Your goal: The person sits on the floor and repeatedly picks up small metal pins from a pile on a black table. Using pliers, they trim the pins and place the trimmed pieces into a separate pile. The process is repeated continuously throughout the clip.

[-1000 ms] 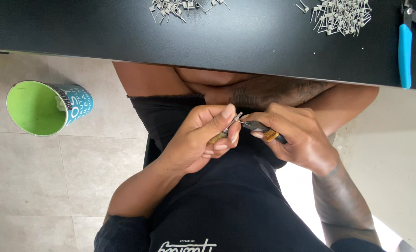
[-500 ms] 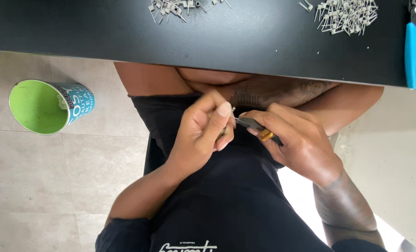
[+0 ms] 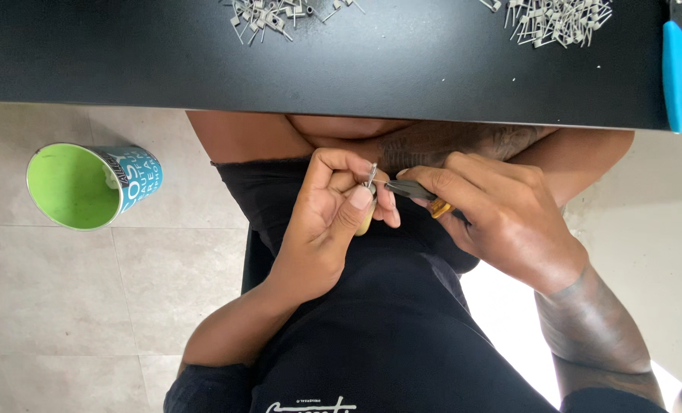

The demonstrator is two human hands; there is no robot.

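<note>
Left hand [image 3: 329, 218] low over the lap, fingers [image 3: 360, 200] pressed tight, pinching a small metal piece [image 3: 371, 174] that pokes up just above the thumb. Right hand [image 3: 501, 218] curls closed around small pliers [image 3: 417, 193], the tip meeting that piece at the left fingertips. Far off on the black surface [image 3: 394, 61], two scatterings of metal pieces [image 3: 268, 13]; a blue-handled tool [image 3: 673, 65] far right, a green cup [image 3: 88, 186] on the floor, left.
</note>
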